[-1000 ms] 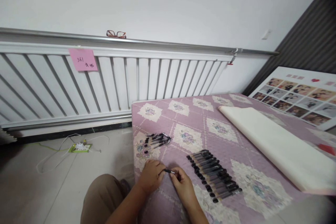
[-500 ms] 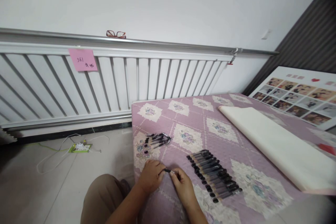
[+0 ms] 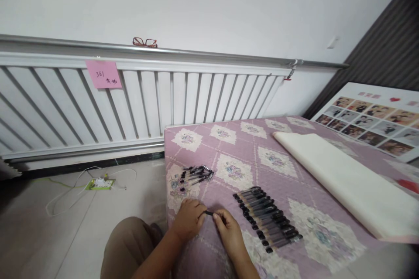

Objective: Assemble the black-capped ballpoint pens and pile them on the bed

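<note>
Black pen part [image 3: 208, 213] is pinched between my left hand [image 3: 189, 220] and my right hand [image 3: 228, 229], near a row of pens [image 3: 266, 216].

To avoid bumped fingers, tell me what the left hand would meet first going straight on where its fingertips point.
Just beyond the slim black piece it holds, the left hand would likely meet the right hand, which grips the other end; depth is unclear.

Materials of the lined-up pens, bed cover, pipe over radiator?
Pens: likely plastic; see-through barrels, glossy black ends.
Cover: fabric, matte; soft puckering, floral pattern. Fibre can't be told.
Pipe: probably metal, satin; grey sheen. Could be silver paint.
</note>
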